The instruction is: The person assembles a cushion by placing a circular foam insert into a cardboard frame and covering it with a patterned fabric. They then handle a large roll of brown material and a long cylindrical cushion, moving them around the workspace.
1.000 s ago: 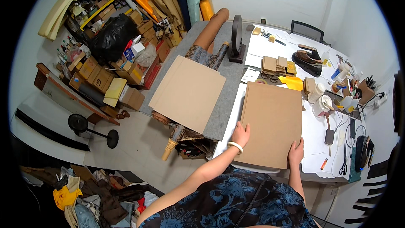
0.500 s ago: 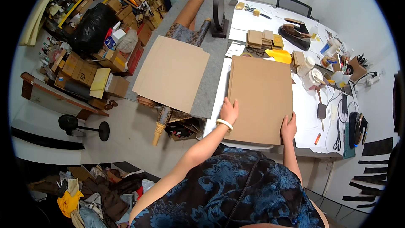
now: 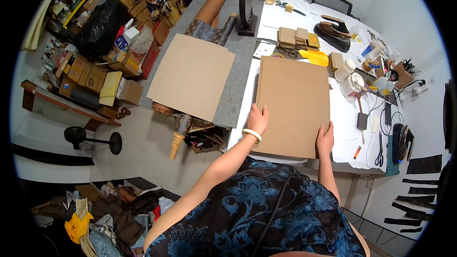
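A stack of brown cardboard sheets (image 3: 295, 107) lies on the white-covered table in front of me, its edges slightly out of line along the left side. My left hand (image 3: 257, 120), a pale bangle (image 3: 252, 135) at its wrist, grips the stack's left edge near the front. On the opposite side my right hand (image 3: 325, 140) is closed around the right edge, close to the near corner. Parts of the fingers are hidden by the cardboard. To the left, a paler cardboard sheet (image 3: 193, 76) rests over patterned rolls (image 3: 182, 126) on the grey table.
Small board pieces (image 3: 287, 38), a yellow piece (image 3: 314, 57) and an iron (image 3: 333, 34) lie beyond the stack. White tubs (image 3: 352, 84), a brush (image 3: 362, 120), an orange lighter (image 3: 357, 152) and scissors (image 3: 379, 154) are at right. A round stand (image 3: 246, 9) is at the back.
The whole view has shifted slightly, so everything appears a little higher. Both hands remain on the edges of the cardboard stack.
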`<state>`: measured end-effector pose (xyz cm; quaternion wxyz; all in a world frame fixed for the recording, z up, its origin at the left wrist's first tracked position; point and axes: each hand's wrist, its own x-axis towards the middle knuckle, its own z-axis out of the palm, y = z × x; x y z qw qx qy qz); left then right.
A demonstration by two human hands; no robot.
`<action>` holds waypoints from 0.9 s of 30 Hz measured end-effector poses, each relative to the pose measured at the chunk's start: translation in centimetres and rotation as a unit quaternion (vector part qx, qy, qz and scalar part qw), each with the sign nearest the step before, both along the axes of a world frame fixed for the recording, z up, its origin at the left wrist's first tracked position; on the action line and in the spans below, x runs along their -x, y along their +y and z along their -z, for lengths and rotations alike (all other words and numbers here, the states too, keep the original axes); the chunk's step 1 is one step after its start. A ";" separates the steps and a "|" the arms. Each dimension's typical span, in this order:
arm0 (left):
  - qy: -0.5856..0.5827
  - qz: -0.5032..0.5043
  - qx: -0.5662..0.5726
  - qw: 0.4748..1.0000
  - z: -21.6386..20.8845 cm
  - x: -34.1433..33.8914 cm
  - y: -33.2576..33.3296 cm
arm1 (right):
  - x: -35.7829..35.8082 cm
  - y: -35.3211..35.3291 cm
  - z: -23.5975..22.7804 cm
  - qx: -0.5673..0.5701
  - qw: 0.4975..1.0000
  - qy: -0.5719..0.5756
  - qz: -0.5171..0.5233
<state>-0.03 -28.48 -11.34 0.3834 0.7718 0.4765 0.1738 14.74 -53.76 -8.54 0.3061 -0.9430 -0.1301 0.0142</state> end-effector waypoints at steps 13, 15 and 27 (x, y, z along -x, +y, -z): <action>-0.010 -0.002 0.011 1.000 0.0 0.0 -0.1 | -0.1 0.0 0.2 0.008 1.000 0.003 0.004; -0.016 -0.003 0.013 1.000 0.2 0.1 0.0 | -0.2 -0.1 0.5 0.007 1.000 -0.003 0.002; 0.019 0.004 0.021 1.000 -0.5 0.0 -0.1 | -0.2 -0.2 0.1 0.010 1.000 0.018 0.008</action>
